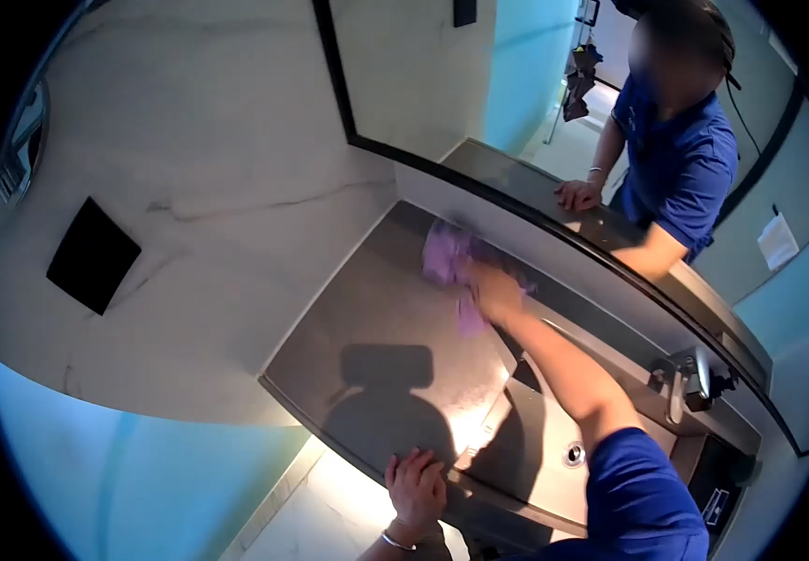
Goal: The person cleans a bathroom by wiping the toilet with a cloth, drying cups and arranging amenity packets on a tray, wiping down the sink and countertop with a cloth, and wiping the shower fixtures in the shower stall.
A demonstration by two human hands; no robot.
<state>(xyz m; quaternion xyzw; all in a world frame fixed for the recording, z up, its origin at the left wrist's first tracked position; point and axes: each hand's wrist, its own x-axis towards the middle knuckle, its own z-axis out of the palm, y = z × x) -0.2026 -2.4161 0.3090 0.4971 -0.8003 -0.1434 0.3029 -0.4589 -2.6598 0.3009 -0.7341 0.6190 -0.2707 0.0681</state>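
A purple cloth (449,254) lies bunched on the grey-brown countertop (329,309), near the back corner below the mirror. My right hand (496,292), slightly blurred, grips this cloth and presses it to the counter, with the arm reaching across the sink. At the counter's front edge rests my left hand (415,486), holding nothing, its fingers laid on the surface. A bracelet circles the left wrist.
The sink basin (540,439) has a round metal drain (573,454). A chrome faucet (694,379) stands on its far right side, beside a black box (717,486). A black-framed mirror (423,84) shows my reflection. Marble-patterned wall (217,122) bounds the left.
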